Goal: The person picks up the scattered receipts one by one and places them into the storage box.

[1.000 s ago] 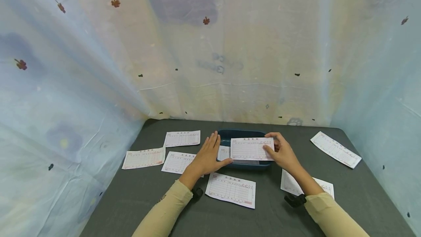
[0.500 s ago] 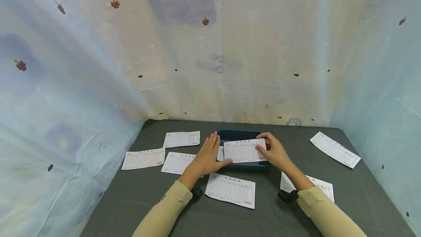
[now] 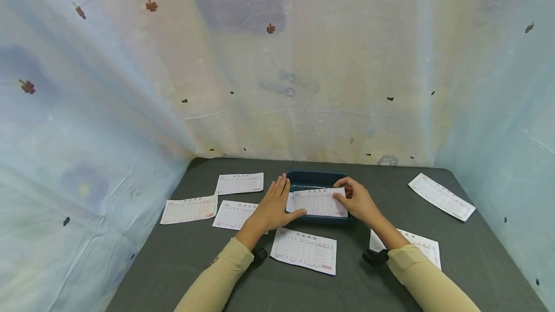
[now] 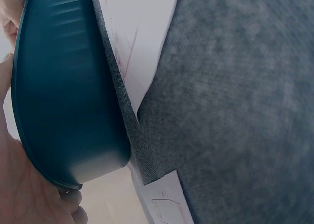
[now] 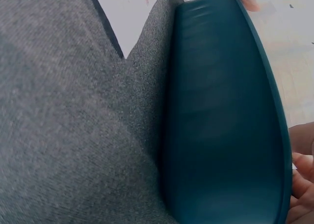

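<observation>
A dark teal plastic basin (image 3: 313, 178) stands on the grey table, and its outer wall fills much of both wrist views. My right hand (image 3: 359, 202) pinches the right end of a white printed paper form (image 3: 318, 202), thumb on top, low inside the basin. Another form (image 3: 290, 202) shows partly at the basin's left end, underneath the held one. With fingers straight, my left hand (image 3: 270, 208) rests at the basin's left rim, its thumb along the near edge. The right hand's fingers (image 5: 301, 184) are partly hidden behind the rim in the right wrist view.
Several printed forms lie around the basin: a group to the left (image 3: 240, 183), a sheet in front (image 3: 304, 251), one partly under the right forearm (image 3: 422, 245), and one at far right (image 3: 442, 197). A patterned curtain (image 3: 321, 85) hangs behind the table.
My right hand has moved left and down, bringing the form from above the basin's right side to low inside it. The left hand stays in place.
</observation>
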`<action>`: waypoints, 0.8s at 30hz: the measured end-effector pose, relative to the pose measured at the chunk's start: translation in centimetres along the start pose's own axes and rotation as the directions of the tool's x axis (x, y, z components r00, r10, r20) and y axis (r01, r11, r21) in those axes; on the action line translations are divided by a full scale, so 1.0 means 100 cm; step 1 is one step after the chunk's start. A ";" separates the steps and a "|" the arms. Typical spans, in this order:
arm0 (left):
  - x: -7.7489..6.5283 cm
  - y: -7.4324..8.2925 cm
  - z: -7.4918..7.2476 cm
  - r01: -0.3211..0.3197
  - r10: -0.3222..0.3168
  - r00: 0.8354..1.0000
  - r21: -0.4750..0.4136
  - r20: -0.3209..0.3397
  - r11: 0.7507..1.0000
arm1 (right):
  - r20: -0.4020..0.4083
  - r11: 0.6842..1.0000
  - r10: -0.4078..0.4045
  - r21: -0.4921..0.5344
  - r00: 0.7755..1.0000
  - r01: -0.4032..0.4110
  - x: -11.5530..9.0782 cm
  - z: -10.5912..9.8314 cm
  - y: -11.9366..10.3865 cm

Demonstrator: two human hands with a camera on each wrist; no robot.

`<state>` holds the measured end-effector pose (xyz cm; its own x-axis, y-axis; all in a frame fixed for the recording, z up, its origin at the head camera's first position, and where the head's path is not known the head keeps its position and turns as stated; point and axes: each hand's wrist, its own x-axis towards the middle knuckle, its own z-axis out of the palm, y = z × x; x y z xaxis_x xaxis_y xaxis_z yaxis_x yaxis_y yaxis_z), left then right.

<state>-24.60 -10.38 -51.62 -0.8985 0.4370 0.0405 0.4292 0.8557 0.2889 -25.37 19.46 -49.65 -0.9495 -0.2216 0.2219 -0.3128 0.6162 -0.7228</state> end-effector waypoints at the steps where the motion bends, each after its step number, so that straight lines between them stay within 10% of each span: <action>1: 0.000 0.000 0.000 0.001 -0.001 1.000 -0.004 0.001 1.000 | 0.003 1.000 0.003 -0.003 1.000 -0.003 0.000 0.000 0.000; 24: -0.002 0.002 -0.001 0.002 -0.002 1.000 -0.021 -0.020 1.000 | -0.036 1.000 -0.010 -0.015 0.999 0.010 -0.005 -0.001 -0.004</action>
<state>-24.37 -10.32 -51.49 -0.9011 0.4297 0.0587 0.4257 0.8505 0.3088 -24.75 19.37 -49.42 -0.9465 -0.2009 0.2526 -0.3224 0.6256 -0.7104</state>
